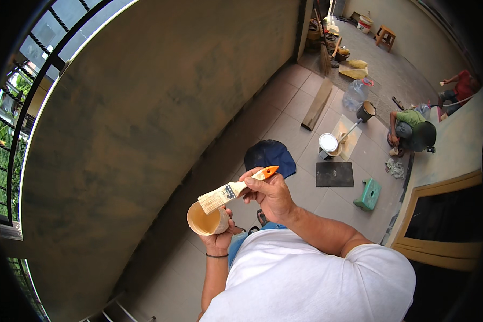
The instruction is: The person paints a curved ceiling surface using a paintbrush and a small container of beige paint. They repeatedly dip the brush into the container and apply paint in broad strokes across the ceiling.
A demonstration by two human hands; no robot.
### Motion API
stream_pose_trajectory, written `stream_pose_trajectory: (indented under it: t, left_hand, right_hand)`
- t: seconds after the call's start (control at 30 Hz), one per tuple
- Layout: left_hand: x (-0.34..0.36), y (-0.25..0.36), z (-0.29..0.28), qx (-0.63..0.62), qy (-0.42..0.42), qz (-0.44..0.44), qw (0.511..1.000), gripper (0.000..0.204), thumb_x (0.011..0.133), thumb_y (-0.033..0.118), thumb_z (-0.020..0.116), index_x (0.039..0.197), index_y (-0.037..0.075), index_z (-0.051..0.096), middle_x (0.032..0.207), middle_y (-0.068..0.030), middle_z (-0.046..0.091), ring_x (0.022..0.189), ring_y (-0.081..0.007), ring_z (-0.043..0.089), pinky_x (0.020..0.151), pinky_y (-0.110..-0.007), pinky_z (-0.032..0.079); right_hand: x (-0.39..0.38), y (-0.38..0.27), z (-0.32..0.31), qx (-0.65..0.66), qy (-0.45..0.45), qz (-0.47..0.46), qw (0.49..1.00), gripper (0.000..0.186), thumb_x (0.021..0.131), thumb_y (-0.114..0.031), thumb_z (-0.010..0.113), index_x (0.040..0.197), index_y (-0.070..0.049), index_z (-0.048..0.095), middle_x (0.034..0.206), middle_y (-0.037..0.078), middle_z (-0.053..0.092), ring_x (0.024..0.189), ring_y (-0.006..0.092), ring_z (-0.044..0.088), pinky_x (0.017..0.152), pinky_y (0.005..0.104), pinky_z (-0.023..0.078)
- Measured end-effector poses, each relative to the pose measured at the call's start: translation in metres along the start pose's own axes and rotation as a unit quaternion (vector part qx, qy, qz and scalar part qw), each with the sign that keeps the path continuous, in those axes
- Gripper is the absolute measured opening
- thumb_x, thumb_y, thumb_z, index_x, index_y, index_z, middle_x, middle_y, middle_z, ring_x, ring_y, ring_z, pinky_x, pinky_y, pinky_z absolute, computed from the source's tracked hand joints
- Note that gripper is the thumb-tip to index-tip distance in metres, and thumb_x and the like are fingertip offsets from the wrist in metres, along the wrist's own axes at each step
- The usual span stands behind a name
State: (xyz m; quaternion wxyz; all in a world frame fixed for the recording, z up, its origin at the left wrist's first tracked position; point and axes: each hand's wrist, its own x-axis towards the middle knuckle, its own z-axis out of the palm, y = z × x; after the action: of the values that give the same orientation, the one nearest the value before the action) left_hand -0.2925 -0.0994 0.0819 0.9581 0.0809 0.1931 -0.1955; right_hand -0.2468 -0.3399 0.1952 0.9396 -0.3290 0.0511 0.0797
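Right hand, fingers pinched on the paintbrush, its bristles just over the mouth of the pale cup; left hand, curled around the cup; any excess probably best wiped lightly on the rim

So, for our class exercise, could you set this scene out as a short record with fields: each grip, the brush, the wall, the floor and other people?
Right grip: closed on a paintbrush by its handle
Left grip: holding a pale cup
Brush position: bristles above the cup's opening; contact unclear
Wall: left side, brown with darker patches
Floor items: dark blue cloth, black mat, green stool
Other people: one in green, crouching; one in red, farther back
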Motion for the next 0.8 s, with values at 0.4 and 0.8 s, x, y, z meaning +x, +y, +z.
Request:
stream_pose_trajectory:
  t: [0.4, 0.8]
  left_hand:
    - [-0.004, 0.0, 0.0, -0.006, -0.018, 0.007, 1.0, 0.062, 0.1, 0.052, 0.068, 0.143, 0.008, 0.063, 0.135, -0.0162, 0.07, 0.122, -0.0373, 0.068, 0.09, -0.051, 0.066]
    - [-0.004, -0.003, 0.002, -0.004, -0.024, 0.02, 0.999, 0.062, 0.096, 0.05, 0.075, 0.144, 0.011, 0.064, 0.134, -0.0176, 0.069, 0.121, -0.0392, 0.068, 0.092, -0.052, 0.065]
  right_hand:
    - [0.002, -0.004, 0.007, -0.007, -0.007, 0.018, 1.0, 0.016, 0.103, -0.015, 0.074, 0.113, -0.003, 0.074, 0.103, 0.015, 0.079, 0.09, 0.0219, 0.078, 0.068, 0.0304, 0.059]
    - [0.004, -0.009, 0.011, -0.028, -0.018, 0.016, 0.999, 0.017, 0.105, -0.016, 0.072, 0.114, -0.002, 0.072, 0.103, 0.015, 0.079, 0.091, 0.0193, 0.077, 0.07, 0.0301, 0.06]
